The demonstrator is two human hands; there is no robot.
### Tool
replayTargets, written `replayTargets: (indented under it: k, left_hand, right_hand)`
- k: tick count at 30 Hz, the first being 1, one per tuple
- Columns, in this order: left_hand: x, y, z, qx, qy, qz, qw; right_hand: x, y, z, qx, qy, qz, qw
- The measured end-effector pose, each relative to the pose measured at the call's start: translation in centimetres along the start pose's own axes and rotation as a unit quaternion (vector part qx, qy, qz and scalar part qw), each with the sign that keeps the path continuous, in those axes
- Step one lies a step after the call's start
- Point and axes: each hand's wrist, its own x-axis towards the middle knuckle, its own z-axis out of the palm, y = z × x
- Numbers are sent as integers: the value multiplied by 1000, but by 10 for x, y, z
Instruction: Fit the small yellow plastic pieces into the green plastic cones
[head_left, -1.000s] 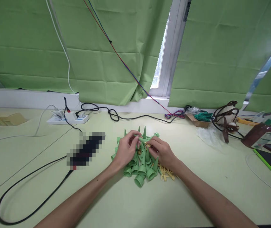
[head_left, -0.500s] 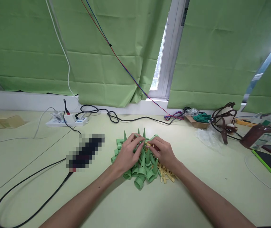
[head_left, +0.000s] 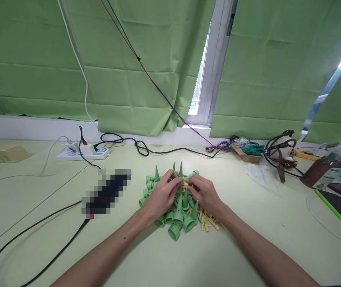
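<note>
Both of my hands meet over a heap of green plastic spikes (head_left: 177, 215), which are hollow cones with wide round open ends. My left hand (head_left: 163, 194) is closed in a pinch at the heap's centre; what its fingers hold is hidden. Facing it, my right hand (head_left: 205, 192) has thumb and fingers pressed together at a small yellow plastic piece (head_left: 185, 183), right by the left fingertips. More small yellow pieces (head_left: 208, 220) lie loose under and beside my right wrist. Several spikes stand tip up behind the hands.
A white power strip (head_left: 82, 153) with plugs and black cable sits back left, near a pixelated dark object (head_left: 107, 193). Along the right stand a small cardboard box (head_left: 249, 156), a brown bottle (head_left: 321, 172) and a green-edged phone (head_left: 339, 209). Green curtains (head_left: 134, 79) hang behind the table.
My fingertips have come closer together, the right ones shifting slightly left towards the left hand. The heap looks the same, and the whole view has shifted slightly.
</note>
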Motion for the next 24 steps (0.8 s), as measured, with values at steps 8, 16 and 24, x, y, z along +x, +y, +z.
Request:
replayTargets:
  k: [8, 16, 24]
  left_hand:
    - [0, 1, -1, -1, -6, 11, 1000]
    - [0, 2, 0, 17, -12, 23, 1000]
    - [-1, 7, -3, 8, -23, 39, 999]
  right_hand:
    - [0, -4, -2, -9, -6, 14, 1000]
    - [0, -3, -2, -4, -10, 29, 1000]
    - [4, -11, -5, -3, 12, 34, 999]
